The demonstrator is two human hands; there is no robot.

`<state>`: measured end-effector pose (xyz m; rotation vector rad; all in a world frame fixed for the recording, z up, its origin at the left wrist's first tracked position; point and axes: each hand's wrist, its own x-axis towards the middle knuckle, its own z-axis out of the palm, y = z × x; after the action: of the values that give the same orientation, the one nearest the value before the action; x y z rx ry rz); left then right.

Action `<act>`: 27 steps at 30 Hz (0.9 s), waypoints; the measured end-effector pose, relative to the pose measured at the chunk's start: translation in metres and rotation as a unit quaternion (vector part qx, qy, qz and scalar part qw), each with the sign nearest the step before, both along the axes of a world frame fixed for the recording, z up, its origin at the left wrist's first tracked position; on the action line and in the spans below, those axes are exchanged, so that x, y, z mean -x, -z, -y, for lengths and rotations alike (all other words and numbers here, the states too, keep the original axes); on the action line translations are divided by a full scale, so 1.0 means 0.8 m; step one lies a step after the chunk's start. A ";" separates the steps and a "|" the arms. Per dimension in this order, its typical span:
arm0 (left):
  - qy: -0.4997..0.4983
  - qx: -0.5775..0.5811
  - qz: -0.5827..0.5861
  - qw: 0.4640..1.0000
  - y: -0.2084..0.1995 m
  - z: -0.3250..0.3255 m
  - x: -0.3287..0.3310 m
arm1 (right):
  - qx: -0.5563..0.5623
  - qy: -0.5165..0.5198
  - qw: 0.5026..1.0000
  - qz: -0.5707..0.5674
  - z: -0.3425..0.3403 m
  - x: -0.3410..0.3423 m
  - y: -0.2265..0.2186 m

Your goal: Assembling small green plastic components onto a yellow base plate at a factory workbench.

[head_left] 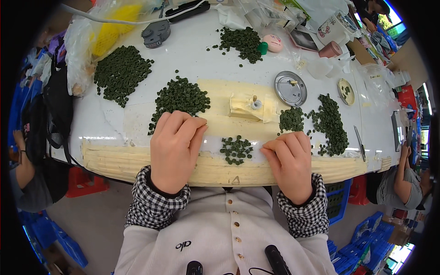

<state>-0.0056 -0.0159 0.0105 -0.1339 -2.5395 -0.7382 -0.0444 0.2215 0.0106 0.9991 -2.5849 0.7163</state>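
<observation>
My left hand (pixel 173 153) is closed in a pinch at the front edge of a pile of small dark green round pieces (pixel 181 98). Whatever lies between its fingertips is too small to make out. Thumb and forefinger of my right hand (pixel 292 160) are also pressed together, just right of a small loose group of the green pieces (pixel 236 150) near the table's front edge. Beyond the hands, a tape-wrapped block (pixel 245 109) with a small upright peg (pixel 255 103) on top is fixed to the table. A smaller green heap (pixel 291 119) sits at its right.
More green piles lie at the far left (pixel 121 75), the back (pixel 242 43) and the right (pixel 331 126). A round metal lid (pixel 290 88), a small round dish (pixel 345 91) and tweezers (pixel 360 143) rest on the right. Plastic bags (pixel 98 41) and a grey tool (pixel 156 33) stand behind.
</observation>
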 end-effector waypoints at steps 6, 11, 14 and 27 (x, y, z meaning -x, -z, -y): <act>0.086 -0.352 0.103 0.926 -0.013 -0.014 -0.017 | 0.175 0.003 0.975 0.137 0.006 -0.007 -0.013; 0.185 -0.551 0.170 0.796 -0.004 -0.022 -0.023 | 0.298 -0.032 0.923 0.242 0.021 -0.010 -0.019; 0.190 -0.597 0.202 0.752 -0.002 -0.028 -0.025 | 0.361 -0.028 0.861 0.357 0.027 -0.016 -0.015; 0.197 -0.629 0.162 0.734 0.005 -0.033 -0.025 | 0.496 -0.099 0.709 0.491 0.032 -0.011 0.002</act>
<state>0.0141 0.0101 0.0065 -0.0663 -1.6983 -2.6274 -0.0352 0.1959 0.0089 0.5152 -1.9638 2.8904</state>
